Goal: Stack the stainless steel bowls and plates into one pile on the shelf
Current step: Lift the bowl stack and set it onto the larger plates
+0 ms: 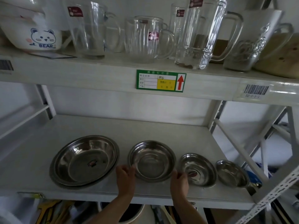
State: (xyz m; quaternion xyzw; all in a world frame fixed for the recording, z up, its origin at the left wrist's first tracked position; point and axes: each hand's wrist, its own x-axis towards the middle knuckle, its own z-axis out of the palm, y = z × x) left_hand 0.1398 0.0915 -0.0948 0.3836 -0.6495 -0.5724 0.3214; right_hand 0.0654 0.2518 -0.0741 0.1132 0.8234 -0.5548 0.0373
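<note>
Four round stainless steel vessels in a row on the white shelf [48, 139], shrinking from left to right, all shiny, none holding food or liquid. Far left: large plate [84, 161], wide and shallow, apparently two nested rims, a small sticker at the centre of its flat base. Next: medium bowl [152, 160], deeper, smooth curved wall, clasped at its near rim from both sides. Left hand [126, 175] curled round the rim's left edge, right hand [179, 179] curled round its right edge, fingers hooked over the lip. Just right of that: small bowl [198, 169], a reddish label inside on the bottom, its rim close to the right hand. Far right, near the shelf's corner: smallest bowl [232, 173], plain inside. Whether the gripped bowl is lifted or resting on the shelf: cannot tell. Above, on the upper shelf: clear ribbed glass mugs [145, 39] with handles, a white ceramic bowl [32, 34] printed with a bear, and a green price tag [161, 80] on the edge.
</note>
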